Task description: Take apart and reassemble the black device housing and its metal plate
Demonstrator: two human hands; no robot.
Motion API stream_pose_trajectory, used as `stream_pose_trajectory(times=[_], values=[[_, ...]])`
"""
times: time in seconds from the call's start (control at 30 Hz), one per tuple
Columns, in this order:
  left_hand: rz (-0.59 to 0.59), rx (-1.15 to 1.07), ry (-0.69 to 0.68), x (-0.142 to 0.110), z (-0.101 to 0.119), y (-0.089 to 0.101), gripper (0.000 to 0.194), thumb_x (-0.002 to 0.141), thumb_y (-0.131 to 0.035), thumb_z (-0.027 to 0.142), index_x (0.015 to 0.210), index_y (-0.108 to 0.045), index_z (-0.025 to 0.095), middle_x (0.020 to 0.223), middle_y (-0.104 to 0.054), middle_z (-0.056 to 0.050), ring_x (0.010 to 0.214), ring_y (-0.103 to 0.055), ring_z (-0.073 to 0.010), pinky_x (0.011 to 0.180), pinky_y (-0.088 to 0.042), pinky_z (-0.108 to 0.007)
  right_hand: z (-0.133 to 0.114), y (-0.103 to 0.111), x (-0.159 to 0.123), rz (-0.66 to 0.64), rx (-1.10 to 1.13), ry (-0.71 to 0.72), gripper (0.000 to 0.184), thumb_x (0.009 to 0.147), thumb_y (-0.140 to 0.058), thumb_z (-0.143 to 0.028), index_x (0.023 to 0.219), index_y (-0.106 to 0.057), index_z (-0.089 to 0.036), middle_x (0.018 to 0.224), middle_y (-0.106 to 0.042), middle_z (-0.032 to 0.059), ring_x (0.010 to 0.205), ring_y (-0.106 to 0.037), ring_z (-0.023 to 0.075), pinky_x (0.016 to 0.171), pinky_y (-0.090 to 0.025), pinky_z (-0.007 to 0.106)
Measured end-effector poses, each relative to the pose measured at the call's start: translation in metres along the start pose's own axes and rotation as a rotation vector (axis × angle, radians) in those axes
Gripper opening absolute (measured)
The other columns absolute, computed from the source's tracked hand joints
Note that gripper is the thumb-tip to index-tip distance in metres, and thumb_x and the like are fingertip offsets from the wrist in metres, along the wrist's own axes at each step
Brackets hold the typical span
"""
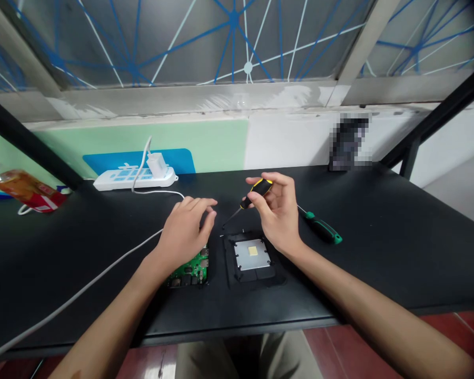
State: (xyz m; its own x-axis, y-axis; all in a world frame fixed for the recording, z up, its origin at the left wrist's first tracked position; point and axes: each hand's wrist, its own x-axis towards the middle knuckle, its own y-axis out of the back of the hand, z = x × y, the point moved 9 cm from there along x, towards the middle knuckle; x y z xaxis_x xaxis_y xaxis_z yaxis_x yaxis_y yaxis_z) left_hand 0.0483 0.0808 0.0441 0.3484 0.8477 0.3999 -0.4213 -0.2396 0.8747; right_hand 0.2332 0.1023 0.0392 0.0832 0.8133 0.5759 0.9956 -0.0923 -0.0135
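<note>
My right hand is closed around the handle of a black-and-yellow screwdriver. The shaft slants down to the left, and its tip is near the tabletop behind a black casing. Over a green circuit board hovers my left hand, thumb and index finger apart, with nothing visible between them; it hides the board's far part. The black casing lies flat between my hands, holding a silver metal plate with a small pale yellow square pad on it.
A green-and-black screwdriver lies right of my right hand. Behind are a white power strip with a plugged-in charger and a dark pixelated object. A white cable crosses the black table's left side. A drink bottle is far left.
</note>
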Motion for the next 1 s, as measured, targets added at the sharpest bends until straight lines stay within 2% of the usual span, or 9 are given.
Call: stream_pose_trajectory(times=[0.4, 0.63, 0.73, 1.0], values=[[-0.056, 0.001, 0.010, 0.001, 0.001, -0.004, 0.026, 0.101, -0.045, 0.028, 0.120, -0.062, 0.020, 0.104, -0.075, -0.006, 0.099, -0.061, -0.0281, 0.085, -0.047, -0.044, -0.001, -0.003, -0.004, -0.038, -0.024, -0.040, 0.035, 0.089, -0.070, -0.033, 0.118, -0.051, -0.035, 0.118, -0.072, -0.0002, 0.081, -0.073, 0.0157, 0.072, -0.061, 0.038], [-0.069, 0.007, 0.000, 0.000, 0.000, -0.007, 0.026, 0.101, -0.046, 0.025, 0.120, -0.062, 0.019, 0.107, -0.074, -0.007, 0.099, -0.061, -0.0287, 0.086, -0.048, -0.046, -0.003, 0.001, -0.004, -0.007, 0.014, -0.053, 0.035, 0.090, -0.069, -0.036, 0.119, -0.050, -0.034, 0.118, -0.071, 0.0007, 0.083, -0.074, 0.0156, 0.075, -0.062, 0.038], [-0.070, 0.009, -0.003, 0.000, -0.001, -0.008, 0.026, 0.101, -0.046, 0.024, 0.120, -0.063, 0.018, 0.107, -0.074, -0.007, 0.099, -0.061, -0.0284, 0.086, -0.048, -0.045, -0.002, 0.004, -0.004, 0.017, 0.058, -0.082, 0.033, 0.091, -0.067, -0.035, 0.119, -0.049, -0.033, 0.114, -0.070, 0.0002, 0.082, -0.073, 0.0139, 0.071, -0.062, 0.034], [-0.070, -0.009, -0.020, 0.001, -0.002, -0.008, 0.025, 0.099, -0.046, 0.022, 0.117, -0.063, 0.020, 0.109, -0.074, -0.006, 0.098, -0.061, -0.0271, 0.088, -0.048, -0.045, 0.005, 0.020, 0.004, 0.085, 0.086, -0.178, 0.029, 0.089, -0.067, -0.035, 0.113, -0.054, -0.029, 0.098, -0.068, -0.0013, 0.062, -0.068, 0.0099, 0.056, -0.060, 0.029]])
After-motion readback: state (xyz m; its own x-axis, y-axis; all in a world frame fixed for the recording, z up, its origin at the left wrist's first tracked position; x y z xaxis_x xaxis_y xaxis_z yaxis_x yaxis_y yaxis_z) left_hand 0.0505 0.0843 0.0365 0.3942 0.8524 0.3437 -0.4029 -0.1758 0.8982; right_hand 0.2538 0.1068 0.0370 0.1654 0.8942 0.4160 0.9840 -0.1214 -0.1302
